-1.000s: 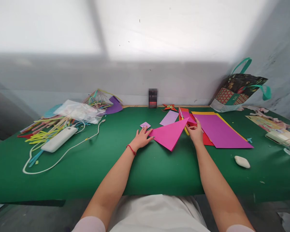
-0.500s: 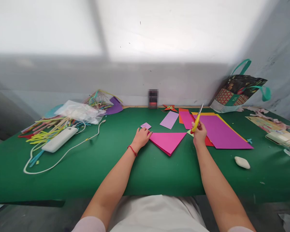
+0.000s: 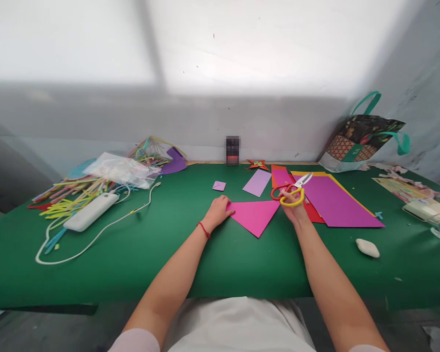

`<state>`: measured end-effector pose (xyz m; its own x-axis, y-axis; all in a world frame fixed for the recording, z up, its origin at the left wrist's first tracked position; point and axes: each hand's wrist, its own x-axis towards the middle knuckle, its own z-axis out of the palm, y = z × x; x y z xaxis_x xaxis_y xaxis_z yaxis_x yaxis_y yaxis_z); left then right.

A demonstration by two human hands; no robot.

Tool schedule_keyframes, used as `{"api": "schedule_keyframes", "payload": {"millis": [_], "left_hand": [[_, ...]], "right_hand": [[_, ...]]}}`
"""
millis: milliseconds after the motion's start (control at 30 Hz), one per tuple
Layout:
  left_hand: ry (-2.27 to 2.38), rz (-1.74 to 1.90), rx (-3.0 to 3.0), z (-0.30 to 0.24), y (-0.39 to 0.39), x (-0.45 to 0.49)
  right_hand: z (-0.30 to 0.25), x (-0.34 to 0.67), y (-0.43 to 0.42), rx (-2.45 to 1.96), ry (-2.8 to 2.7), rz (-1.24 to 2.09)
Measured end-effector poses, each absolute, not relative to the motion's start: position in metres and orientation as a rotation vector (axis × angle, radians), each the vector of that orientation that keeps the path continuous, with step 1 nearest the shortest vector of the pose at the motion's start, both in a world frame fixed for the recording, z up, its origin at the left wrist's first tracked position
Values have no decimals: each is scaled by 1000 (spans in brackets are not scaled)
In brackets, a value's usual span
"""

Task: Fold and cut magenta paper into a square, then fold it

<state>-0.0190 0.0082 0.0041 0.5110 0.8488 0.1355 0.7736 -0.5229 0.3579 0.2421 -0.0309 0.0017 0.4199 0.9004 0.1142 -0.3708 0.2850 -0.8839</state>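
A bright pink sheet of paper (image 3: 255,217), folded into a triangle, lies on the green table with one point toward me. My left hand (image 3: 217,212), a red cord at its wrist, closes on the paper's left corner, thumb on top. At the opposite corner, my right hand (image 3: 292,211) grips scissors (image 3: 295,191) with a red and a yellow handle loop. The blades point up and to the right, away from the paper. Whether the right fingertips also touch the corner is hard to see. Beyond my left hand lies a small folded lilac paper (image 3: 219,186).
Lilac paper (image 3: 257,183) and purple sheets (image 3: 341,203) lie beyond and right. A paper star (image 3: 258,164) rests near the wall. Left are a white power bank (image 3: 91,211), its cable, and paper strips (image 3: 64,200). At right are a bag (image 3: 361,139) and a white case (image 3: 367,248).
The scissors have turned in my right hand from nearly upright to slanting right, and that hand has moved left toward the triangle's corner. The small lilac paper has shifted slightly, clear of my left fingers.
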Motion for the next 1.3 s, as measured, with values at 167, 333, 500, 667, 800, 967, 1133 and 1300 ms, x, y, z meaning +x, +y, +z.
{"api": "schedule_keyframes", "payload": {"millis": [167, 333, 500, 667, 800, 967, 1133, 1300], "left_hand": [[1444, 452, 2430, 8, 10, -23], [1400, 549, 2552, 8, -5, -12], [1142, 234, 2675, -5, -31, 11], [1032, 49, 2699, -3, -38, 2], [975, 29, 2685, 5, -53, -21], [1070, 184, 2661, 2, -80, -34], [1212, 262, 2645, -7, -84, -30], [1240, 207, 2613, -8, -84, -26]], "right_hand": [[5, 240, -34, -873, -631, 1039], [7, 243, -34, -840, -640, 1062], [7, 245, -35, -845, -663, 1082], [8, 245, -35, -850, -679, 1050], [10, 244, -38, -858, -706, 1035], [14, 225, -40, -948, -791, 1036], [16, 182, -30, -1155, -968, 1083], [22, 136, -10, -1122, -1082, 1119]]}}
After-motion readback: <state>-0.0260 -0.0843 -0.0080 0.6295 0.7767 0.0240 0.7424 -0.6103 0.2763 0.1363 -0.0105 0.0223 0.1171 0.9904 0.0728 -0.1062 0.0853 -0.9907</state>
